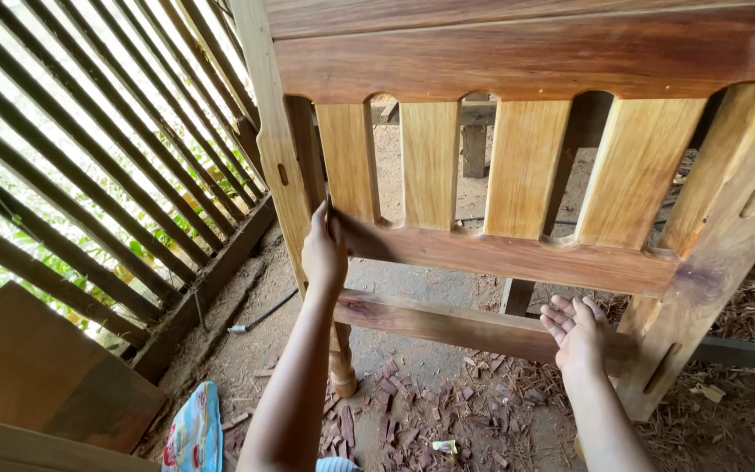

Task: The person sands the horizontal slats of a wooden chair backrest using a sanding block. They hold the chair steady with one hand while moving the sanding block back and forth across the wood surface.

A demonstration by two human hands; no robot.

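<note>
In the head view, my left hand (324,252) presses against the wooden frame (517,166) where the left post meets the middle rail, fingers closed around a small dark object that I cannot identify. My right hand (577,330) lies open, palm up, fingers spread, under the frame's lower rail (447,322), near the right post. Wood chips (412,419) cover the floor beneath the frame.
</note>
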